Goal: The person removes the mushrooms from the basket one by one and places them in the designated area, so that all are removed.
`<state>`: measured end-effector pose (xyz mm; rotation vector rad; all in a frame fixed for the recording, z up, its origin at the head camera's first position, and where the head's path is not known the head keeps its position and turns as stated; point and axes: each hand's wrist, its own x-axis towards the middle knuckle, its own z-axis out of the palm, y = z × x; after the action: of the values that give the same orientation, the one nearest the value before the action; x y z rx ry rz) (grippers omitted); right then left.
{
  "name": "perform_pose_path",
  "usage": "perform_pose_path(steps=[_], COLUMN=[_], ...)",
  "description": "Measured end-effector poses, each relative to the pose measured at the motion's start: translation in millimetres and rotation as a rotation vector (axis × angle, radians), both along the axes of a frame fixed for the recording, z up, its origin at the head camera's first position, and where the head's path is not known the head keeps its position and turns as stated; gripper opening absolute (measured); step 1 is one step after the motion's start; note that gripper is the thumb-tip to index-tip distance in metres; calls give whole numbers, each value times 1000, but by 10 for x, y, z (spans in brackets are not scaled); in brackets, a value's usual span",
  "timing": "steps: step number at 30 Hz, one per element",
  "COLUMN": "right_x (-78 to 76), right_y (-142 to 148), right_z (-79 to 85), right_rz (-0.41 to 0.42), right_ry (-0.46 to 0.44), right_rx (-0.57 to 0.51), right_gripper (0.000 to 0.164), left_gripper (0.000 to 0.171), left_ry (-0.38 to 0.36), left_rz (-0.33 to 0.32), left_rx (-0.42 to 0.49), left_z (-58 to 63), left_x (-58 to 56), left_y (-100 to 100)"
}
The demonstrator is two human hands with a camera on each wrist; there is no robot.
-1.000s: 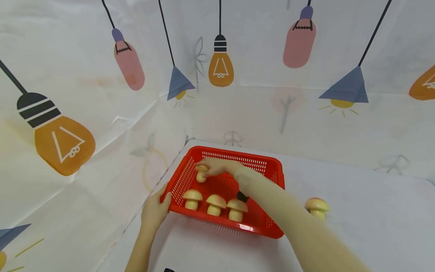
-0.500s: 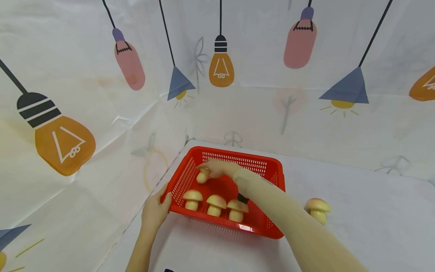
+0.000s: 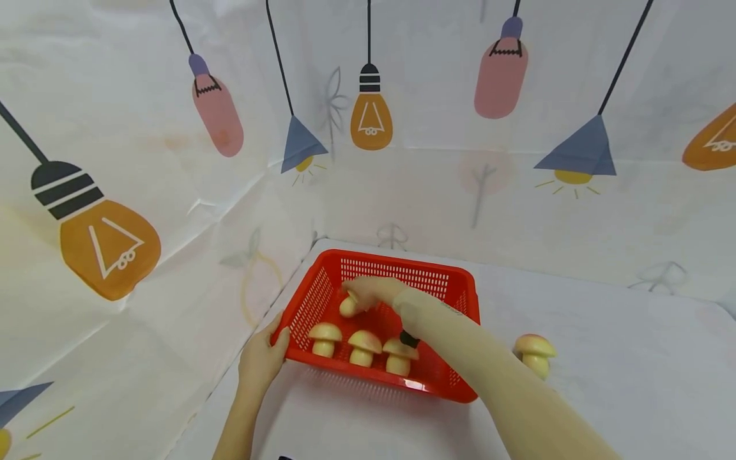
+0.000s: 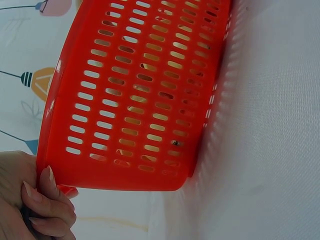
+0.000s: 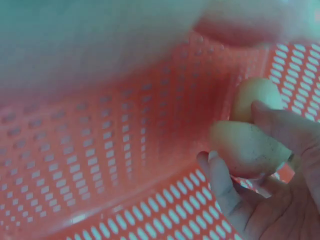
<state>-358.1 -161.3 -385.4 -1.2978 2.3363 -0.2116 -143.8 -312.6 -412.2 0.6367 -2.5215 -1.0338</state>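
A red plastic basket (image 3: 439,388) with slotted sides stands on the white table. At its left front corner my left hand (image 3: 261,361) grips the rim; the left wrist view shows the curled fingers (image 4: 52,212) against the basket wall (image 4: 120,176). Inside the basket, toward the back left, my right hand (image 3: 376,291) holds a toy mushroom (image 3: 347,307), tilted with its stem toward the front left. In the right wrist view the thumb and fingers pinch the mushroom's cap (image 5: 245,147). Three more mushrooms (image 3: 362,348) stand upright in a row along the basket's front side.
Another toy mushroom (image 3: 536,354) stands on the white table (image 3: 632,383) right of the basket, partly behind the right forearm. White sheets printed with lamps (image 3: 371,121) form walls behind and on the left. A small dark object (image 3: 285,457) shows at the bottom edge.
My right hand has tipped the mushroom from upright to slanted and shifted it slightly right and toward the front. The left hand stays on the basket rim.
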Motion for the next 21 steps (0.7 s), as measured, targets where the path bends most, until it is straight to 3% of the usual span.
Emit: perform_pose_path(steps=[11,21], right_x=[-207,-147], right_y=[399,767], right_z=[395,623], right_rz=[101,121], right_ry=[-92,-277], right_rx=[-84,-106], right_gripper=[53,50], left_gripper=[47,47], left_ry=[-18,-15], left_rz=[-4,-15], left_rx=[-33,-28], left_z=[25,19], left_x=[-8,-8], left_y=[-11,-7])
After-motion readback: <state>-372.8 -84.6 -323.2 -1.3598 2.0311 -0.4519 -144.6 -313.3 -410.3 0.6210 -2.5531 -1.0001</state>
